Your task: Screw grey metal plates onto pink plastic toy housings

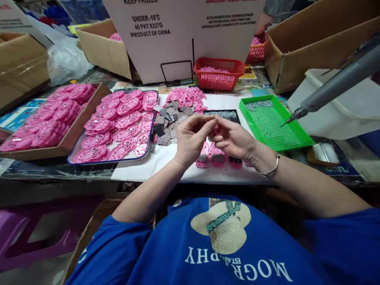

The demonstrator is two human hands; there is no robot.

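Observation:
My left hand [194, 136] and my right hand [234, 138] meet fingertip to fingertip above the white work surface. Both are closed in a pinch; a hint of pink shows between the fingers, but what they hold is too small and hidden to name. Below them a row of pink plastic casings [217, 158] lies on the paper, some with grey or black plates on them. Just beyond are a heap of grey and black plates [169, 122], a pile of small pink parts [187, 97] and a black tray of small screws [222, 114], partly covered by my hands.
An electric screwdriver [326, 87] hangs at the right over a green tray [307, 140] holding screws. To the left are a tray [111, 161] and a cardboard box [67, 146] of pink casings. A red basket [219, 81] stands behind, before a white carton [178, 47].

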